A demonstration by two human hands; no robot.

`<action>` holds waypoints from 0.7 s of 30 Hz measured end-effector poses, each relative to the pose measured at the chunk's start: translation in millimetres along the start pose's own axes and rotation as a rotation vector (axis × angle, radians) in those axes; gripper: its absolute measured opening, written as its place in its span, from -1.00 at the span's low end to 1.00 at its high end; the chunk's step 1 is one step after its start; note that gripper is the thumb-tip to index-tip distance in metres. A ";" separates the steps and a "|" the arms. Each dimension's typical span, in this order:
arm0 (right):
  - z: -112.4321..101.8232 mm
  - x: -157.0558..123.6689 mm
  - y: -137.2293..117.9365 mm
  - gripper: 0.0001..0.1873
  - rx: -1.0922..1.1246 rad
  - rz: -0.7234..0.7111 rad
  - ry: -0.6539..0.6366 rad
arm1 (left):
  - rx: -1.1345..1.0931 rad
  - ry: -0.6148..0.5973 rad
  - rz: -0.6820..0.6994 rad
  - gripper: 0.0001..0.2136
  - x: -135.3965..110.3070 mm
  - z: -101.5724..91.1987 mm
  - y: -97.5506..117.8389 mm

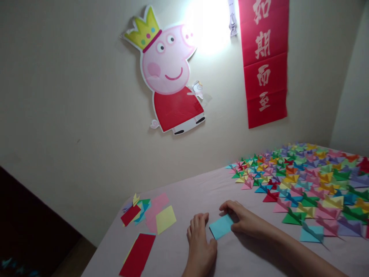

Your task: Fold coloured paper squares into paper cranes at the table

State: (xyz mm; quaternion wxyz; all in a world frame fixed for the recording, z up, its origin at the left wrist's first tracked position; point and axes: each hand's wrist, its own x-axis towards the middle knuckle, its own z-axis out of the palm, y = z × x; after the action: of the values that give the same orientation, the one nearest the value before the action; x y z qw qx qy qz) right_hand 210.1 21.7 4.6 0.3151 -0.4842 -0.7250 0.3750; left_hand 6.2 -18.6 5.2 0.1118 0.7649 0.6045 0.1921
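Observation:
A light blue folded piece of paper (221, 227) lies on the table between my two hands. My right hand (240, 219) is at its right end, with the thumb and bent fingers closed around that edge. Just off the paper's left edge rests my left hand (200, 240), its thumb apart from its bent fingers and nothing seen between them. Some of the right fingertips are hidden behind the hand. To the left of my left hand lie a yellow square sheet (166, 220) and a stack of paper with red on top (138, 254).
Many folded paper cranes (305, 192) in mixed colours fill the table's right side. Pink sheets (155, 207) and a small red paper piece (131, 215) lie at the left. Behind the table, the wall carries a pig cutout (167, 69) and a red banner (265, 65).

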 end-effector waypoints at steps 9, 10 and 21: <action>-9.0 -7.0 -8.9 -0.32 0.129 0.004 -0.059 | -0.051 0.040 0.070 -0.58 -2.6 4.4 1.4; -10.2 -7.7 -10.5 -0.33 0.129 0.001 -0.069 | -0.051 0.053 0.081 -0.59 -2.6 3.4 2.4; -14.3 -9.7 -14.8 -0.56 -0.091 -0.030 -0.157 | -0.036 0.177 0.274 -0.53 -5.6 -3.4 5.7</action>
State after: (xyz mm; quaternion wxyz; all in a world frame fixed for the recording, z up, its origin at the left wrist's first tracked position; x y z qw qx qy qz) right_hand 218.1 12.4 23.7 0.2403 -0.4562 -0.7711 0.3736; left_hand 8.7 -25.6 9.7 0.0443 0.8181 0.4986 0.2831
